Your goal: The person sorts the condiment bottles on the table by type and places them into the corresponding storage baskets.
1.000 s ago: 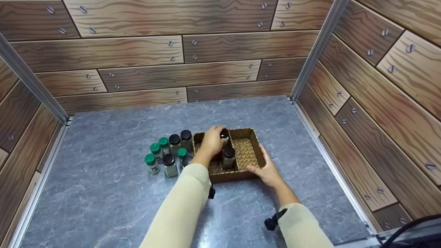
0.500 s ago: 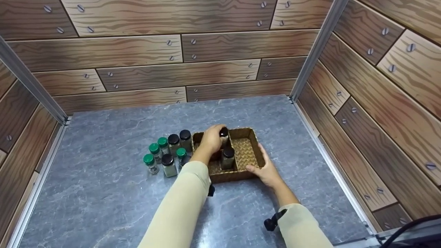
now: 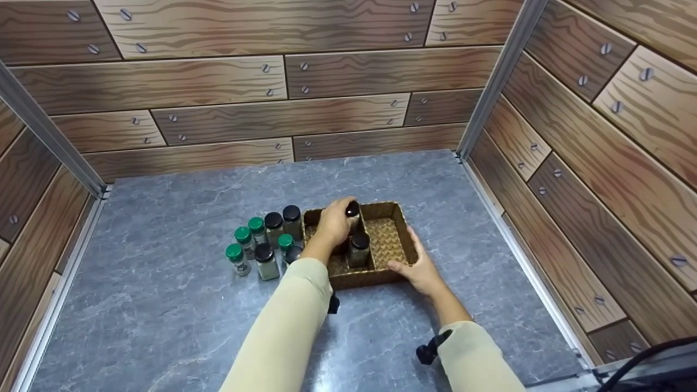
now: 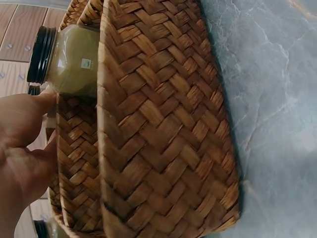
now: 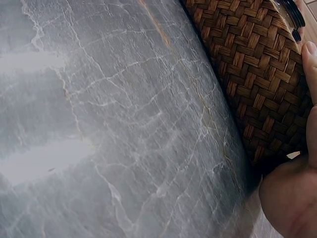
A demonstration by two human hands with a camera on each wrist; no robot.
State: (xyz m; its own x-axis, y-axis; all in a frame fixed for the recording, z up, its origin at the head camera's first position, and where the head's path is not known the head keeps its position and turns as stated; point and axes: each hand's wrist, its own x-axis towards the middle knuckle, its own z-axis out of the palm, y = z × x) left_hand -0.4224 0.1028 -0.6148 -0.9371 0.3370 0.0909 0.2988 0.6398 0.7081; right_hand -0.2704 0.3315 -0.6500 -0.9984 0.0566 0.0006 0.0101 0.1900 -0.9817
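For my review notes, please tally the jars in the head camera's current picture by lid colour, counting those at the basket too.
Green-lidded jars: 4
Black-lidded jars: 6, one partly hidden by the left sleeve
Total: 10 jars in view

The basket (image 4: 163, 114) at the right hand (image 3: 425, 272) is woven of plant-like strips, rough and faintly shiny. Near the left hand (image 3: 333, 224), a jar (image 4: 77, 62) is smooth and transparent, its ribbed cap (image 4: 42, 54) plastic-looking. Below both hands, the tabletop (image 3: 163, 245) looks like glossy marble.
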